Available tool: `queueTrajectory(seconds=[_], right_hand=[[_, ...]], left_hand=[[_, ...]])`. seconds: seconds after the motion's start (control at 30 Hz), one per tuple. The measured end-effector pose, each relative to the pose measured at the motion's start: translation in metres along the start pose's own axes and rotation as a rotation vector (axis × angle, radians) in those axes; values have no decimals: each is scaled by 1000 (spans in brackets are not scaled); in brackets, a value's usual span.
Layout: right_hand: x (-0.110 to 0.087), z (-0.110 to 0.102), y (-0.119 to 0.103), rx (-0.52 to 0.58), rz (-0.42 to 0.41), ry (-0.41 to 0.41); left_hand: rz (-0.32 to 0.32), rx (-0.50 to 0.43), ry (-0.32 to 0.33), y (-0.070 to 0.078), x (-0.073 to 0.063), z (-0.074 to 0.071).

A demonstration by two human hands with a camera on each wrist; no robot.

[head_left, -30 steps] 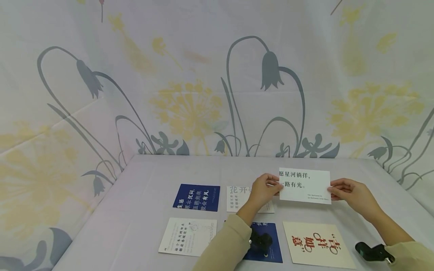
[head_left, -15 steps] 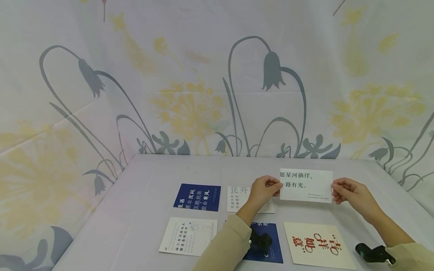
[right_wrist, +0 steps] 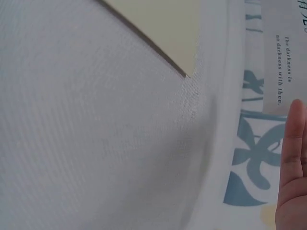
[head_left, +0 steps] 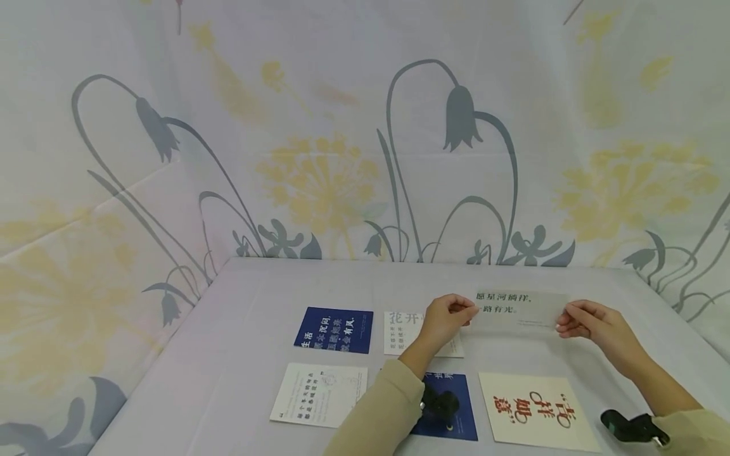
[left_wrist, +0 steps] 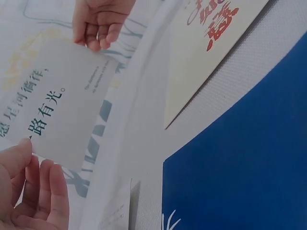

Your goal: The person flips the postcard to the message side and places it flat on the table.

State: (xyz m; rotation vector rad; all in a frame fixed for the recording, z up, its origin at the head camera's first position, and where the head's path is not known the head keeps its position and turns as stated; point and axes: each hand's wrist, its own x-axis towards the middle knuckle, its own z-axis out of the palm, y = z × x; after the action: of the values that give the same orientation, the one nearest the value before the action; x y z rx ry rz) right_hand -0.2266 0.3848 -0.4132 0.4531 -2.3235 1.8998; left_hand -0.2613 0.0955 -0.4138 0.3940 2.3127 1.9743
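Note:
A white postcard printed with dark Chinese characters is held above the back right of the table. My left hand pinches its left end between thumb and fingers, and my right hand pinches its right end. Its face looks greyish and foreshortened in the head view. In the left wrist view both hands and the postcard appear, its lettering slanted. The right wrist view catches only one end of it, with small English print, beside a right-hand finger. Under my left forearm lies a dark blue card, partly covered.
A cream card with red lettering lies at the front right. Left of it are a white card, another blue card and a white card with grey lettering, partly behind my left hand. A flower-printed cloth hangs behind the table.
The postcard has tilted, so its face looks flatter and greyer than before. Both hands keep their hold and have shifted only slightly. The cards on the table stay put.

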Motion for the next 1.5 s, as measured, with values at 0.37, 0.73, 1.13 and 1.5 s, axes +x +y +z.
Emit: queueTrajectory(seconds=[0.37, 0.73, 1.13, 1.5], right_hand=[[-5, 8, -16, -196, -1, 45], [-10, 8, -15, -167, 15, 89], [-12, 9, -16, -211, 85, 104], [-10, 7, -16, -280, 153, 140]], left_hand=[[-21, -29, -2, -2, 0, -1], [-74, -164, -32, -4, -1, -1], [-101, -236, -23, -5, -1, 0], [-184, -316, -22, -4, 0, -1]])
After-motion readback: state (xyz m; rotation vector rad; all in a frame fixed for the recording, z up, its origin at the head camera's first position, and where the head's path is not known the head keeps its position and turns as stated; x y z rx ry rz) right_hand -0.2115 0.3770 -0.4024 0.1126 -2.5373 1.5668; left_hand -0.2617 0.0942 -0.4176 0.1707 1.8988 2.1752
